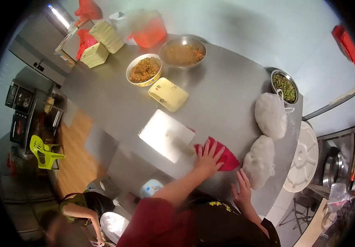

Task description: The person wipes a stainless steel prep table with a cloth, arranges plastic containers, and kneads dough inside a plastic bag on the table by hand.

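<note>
My left hand [208,158] lies flat with fingers spread on a dark red cloth [227,159] on the steel table [220,96]. A white cutting board [165,133] lies just left of the cloth, with a bright patch of light near its lower corner. My right hand [242,190] is at the table's near edge, fingers apart and holding nothing. Close beside it sits a knotted, translucent plastic bag [260,162] with pale contents. Behind that stands a second such bag [271,116].
A yellow tray [168,94], a bowl of orange-brown filling [145,70], a steel bowl [183,52] and a bowl of green filling [284,87] stand farther back. Stacked yellow trays [95,54] are at far left. Another person [87,208] works at lower left, by a green chair [44,152].
</note>
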A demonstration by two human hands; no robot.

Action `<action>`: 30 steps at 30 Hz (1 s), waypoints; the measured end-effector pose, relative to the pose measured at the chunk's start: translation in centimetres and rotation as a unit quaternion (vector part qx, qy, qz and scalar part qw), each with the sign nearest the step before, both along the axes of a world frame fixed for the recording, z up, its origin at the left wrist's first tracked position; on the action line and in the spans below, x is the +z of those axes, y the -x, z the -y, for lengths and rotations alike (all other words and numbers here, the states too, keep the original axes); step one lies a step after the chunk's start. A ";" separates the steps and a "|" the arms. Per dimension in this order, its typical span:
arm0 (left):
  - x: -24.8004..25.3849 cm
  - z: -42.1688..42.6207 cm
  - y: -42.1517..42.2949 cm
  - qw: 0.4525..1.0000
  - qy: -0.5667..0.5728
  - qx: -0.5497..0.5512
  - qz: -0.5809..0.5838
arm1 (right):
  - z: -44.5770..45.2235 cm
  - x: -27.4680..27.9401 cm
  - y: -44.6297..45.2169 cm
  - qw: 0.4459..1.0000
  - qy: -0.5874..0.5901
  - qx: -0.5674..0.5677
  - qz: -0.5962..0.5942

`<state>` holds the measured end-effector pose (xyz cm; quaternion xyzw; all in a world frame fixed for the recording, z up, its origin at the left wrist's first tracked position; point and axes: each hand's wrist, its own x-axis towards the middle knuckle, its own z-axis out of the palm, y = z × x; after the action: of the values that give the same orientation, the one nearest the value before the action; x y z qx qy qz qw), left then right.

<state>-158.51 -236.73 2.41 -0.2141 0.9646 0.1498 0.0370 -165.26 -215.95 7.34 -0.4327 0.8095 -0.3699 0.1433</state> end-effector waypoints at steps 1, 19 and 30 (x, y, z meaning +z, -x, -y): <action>1.3 -0.4 -0.8 0.999 -0.026 -0.033 0.007 | 1.7 0.2 0.2 1.000 0.008 0.002 0.000; 4.1 2.4 -0.8 0.975 -0.102 -0.008 -0.196 | 3.9 2.2 3.2 0.976 0.048 0.021 -0.211; 5.5 -5.8 7.8 0.917 -0.357 -0.025 -0.177 | -7.0 -1.7 10.1 0.917 0.080 -0.334 0.204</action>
<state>-166.27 -230.93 7.88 -0.1328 0.8429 0.5183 -0.0567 -175.38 -208.96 5.67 -0.0624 0.8279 -0.5400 0.1380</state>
